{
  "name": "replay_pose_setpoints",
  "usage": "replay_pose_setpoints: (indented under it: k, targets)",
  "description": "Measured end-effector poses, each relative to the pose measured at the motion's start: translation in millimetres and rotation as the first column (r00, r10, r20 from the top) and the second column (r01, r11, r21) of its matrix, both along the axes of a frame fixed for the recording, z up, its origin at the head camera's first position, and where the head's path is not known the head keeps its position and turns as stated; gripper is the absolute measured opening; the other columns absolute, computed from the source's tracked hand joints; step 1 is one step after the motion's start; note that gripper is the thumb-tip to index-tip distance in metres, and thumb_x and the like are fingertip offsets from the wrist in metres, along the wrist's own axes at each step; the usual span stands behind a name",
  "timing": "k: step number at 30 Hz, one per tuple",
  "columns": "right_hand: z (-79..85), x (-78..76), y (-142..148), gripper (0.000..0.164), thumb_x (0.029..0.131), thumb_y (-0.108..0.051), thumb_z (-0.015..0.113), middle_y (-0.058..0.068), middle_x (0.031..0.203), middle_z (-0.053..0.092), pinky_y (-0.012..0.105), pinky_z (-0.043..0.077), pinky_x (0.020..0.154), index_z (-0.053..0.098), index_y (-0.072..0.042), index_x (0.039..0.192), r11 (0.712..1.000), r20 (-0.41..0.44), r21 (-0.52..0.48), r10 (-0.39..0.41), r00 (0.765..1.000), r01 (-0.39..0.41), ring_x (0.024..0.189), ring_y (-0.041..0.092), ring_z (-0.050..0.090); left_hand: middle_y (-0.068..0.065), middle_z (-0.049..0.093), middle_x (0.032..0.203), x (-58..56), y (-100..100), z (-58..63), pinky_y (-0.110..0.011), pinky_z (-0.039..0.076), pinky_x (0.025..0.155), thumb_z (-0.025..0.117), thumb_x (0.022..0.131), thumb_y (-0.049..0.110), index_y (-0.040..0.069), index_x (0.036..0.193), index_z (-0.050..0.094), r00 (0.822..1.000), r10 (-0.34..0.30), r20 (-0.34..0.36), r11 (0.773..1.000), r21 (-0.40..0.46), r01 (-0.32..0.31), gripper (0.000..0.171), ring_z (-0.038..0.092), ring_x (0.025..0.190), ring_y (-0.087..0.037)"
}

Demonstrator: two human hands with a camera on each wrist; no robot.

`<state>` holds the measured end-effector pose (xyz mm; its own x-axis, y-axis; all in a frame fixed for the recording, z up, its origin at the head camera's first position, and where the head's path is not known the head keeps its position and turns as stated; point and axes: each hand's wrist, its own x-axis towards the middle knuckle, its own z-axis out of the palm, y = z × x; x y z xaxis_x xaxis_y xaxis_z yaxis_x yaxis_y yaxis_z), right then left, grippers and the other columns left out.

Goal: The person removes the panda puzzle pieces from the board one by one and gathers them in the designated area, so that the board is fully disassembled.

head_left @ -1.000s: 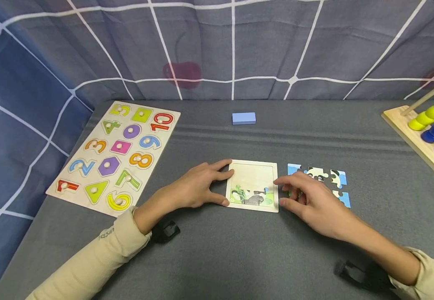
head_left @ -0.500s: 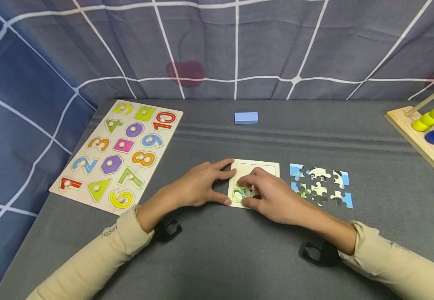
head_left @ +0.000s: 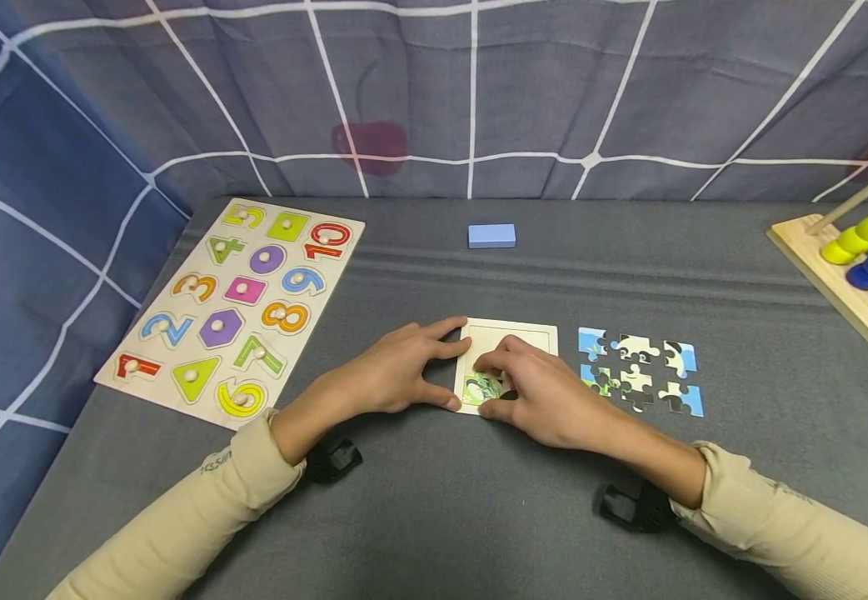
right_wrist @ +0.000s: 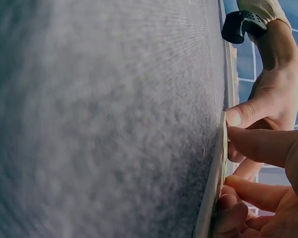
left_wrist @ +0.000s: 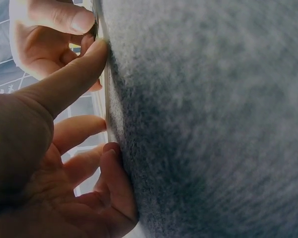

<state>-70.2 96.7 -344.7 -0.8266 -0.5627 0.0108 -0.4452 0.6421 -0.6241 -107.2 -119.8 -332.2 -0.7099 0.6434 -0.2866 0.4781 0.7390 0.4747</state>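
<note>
A light wooden puzzle tray [head_left: 490, 336] lies on the grey cloth, with a bottom row of panda jigsaw pieces partly covered by a hand. My left hand [head_left: 396, 371] rests along its left side, thumb at the near corner and fingertips on the rim at the far corner. Over the tray's near part, my right hand [head_left: 550, 404] bends its index finger and thumb around a green-and-white jigsaw piece [head_left: 481, 387]. Fingertips of both hands meet the tray in the right wrist view. Loose panda jigsaw pieces [head_left: 636, 379] lie in two rows right of the tray.
A number peg puzzle board [head_left: 202, 367] lies at the left. Behind the tray sits a blue block [head_left: 491, 236]. A wooden bead abacus [head_left: 816, 250] stands at the far right. Checked cloth [head_left: 419, 92] hangs behind.
My right hand has moved left from the tray's right edge to its near left part, uncovering the loose pieces, and has hardly moved over the last half second. The left hand stays put.
</note>
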Motion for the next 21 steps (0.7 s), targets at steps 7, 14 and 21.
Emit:
replay_pose_setpoints:
  k: [7,14,21]
  targets:
    - [-3.0,0.4,-0.1,0.033,0.079,-0.013,0.082,-0.005,0.091,0.054,0.032,0.042,0.069,0.065,-0.010,0.107,0.999,0.000,-0.026,-0.019,1.000,0.019,0.076,0.010,0.049,-0.002,0.027,0.161,-0.7,0.4,-1.6,-0.046,0.035,0.105,0.080,0.081,0.041,0.015,0.148,0.047,1.000,-0.006,-0.005,1.000,0.009,0.006,0.079,0.046,0.125,-0.032]
    - [-2.8,-0.1,1.3,0.038,0.076,-0.007,0.083,-0.005,0.094,0.056,0.033,0.043,0.069,0.060,-0.013,0.106,0.997,0.017,-0.079,-0.012,1.000,0.013,0.079,0.011,0.051,-0.002,0.028,0.160,-0.6,0.7,-1.3,-0.046,0.036,0.104,0.080,0.081,0.041,0.015,0.147,0.049,1.000,-0.006,-0.008,1.000,0.017,0.007,0.078,0.048,0.123,-0.032]
    - [-1.6,0.6,3.1,0.036,0.077,-0.006,0.082,-0.005,0.096,0.059,0.033,0.043,0.068,0.063,-0.014,0.106,0.993,0.037,-0.115,-0.021,0.999,0.025,0.078,0.011,0.052,-0.003,0.028,0.160,-0.6,0.4,-0.9,-0.047,0.035,0.105,0.080,0.081,0.040,0.015,0.147,0.048,1.000,-0.004,-0.002,1.000,0.010,0.004,0.078,0.047,0.124,-0.033]
